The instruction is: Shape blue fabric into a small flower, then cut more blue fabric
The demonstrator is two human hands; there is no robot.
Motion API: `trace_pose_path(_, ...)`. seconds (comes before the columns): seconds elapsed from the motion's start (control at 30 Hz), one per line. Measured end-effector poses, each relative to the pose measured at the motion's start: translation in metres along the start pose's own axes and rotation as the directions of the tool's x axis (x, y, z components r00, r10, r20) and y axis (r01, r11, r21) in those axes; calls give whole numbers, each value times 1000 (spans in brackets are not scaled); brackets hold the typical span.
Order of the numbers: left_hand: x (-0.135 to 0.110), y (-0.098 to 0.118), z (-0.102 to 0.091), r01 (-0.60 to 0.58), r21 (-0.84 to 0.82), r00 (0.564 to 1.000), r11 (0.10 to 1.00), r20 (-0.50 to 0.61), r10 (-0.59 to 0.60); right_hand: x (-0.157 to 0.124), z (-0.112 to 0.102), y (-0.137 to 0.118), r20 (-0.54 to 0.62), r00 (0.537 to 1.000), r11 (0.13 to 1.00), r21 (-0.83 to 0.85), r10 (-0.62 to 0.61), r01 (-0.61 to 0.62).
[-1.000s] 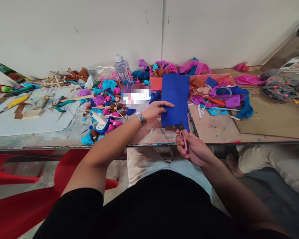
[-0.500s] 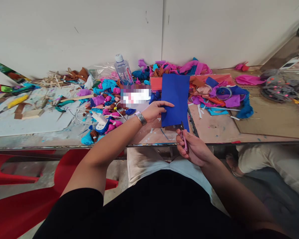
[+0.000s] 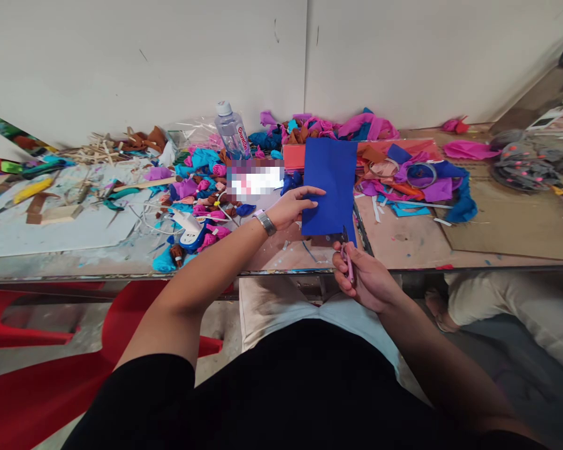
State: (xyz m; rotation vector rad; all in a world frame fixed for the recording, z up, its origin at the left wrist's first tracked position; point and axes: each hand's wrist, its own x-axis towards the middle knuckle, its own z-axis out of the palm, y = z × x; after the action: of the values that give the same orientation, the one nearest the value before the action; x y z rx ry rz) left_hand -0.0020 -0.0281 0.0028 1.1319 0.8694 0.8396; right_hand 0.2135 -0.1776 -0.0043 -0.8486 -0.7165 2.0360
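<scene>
A deep blue sheet (image 3: 331,175), paper or thin fabric, lies over the worktop with its lower part raised. My left hand (image 3: 293,209) grips its left edge, two fingers stretched across the top; the other fingers are hidden. A pair of scissors (image 3: 348,265) with pink handles is in my right hand (image 3: 368,278), fingers wrapped around the handles. The dark blades are at the sheet's lower edge, where a cut separates a narrow strip at the right that hangs lower than the rest.
Crumpled coloured scraps (image 3: 201,159) and a clear bottle (image 3: 232,131) sit behind my left arm. A power strip (image 3: 192,236) with cables lies nearer. Right of the sheet are more scraps (image 3: 431,181) and cardboard (image 3: 511,231). A red chair (image 3: 126,319) stands at left; another person's leg (image 3: 502,300) shows at right.
My left fingers have shifted slightly left and up with the sheet's lower left corner. The scissor blades now look more open at the cut.
</scene>
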Motion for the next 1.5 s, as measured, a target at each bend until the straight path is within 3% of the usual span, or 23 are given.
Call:
trace_pose_path(0.47, -3, 6, -2, -53, 264, 998, 963, -23, 61, 1, -3, 1, -3, 1000, 1000, -19, 8, -8)
trace_pose_path(0.83, -6, 6, 0, -48, 281, 998, 958, 55, 34, 4, -3, -1, -20, 1000, 1000, -8, -8, 8)
trace_pose_path(1.5, -5, 5, -2, -41, 304, 996, 952, 89, 15, 5, -5, 0, -12, 1000, 1000, 31, -5, 5)
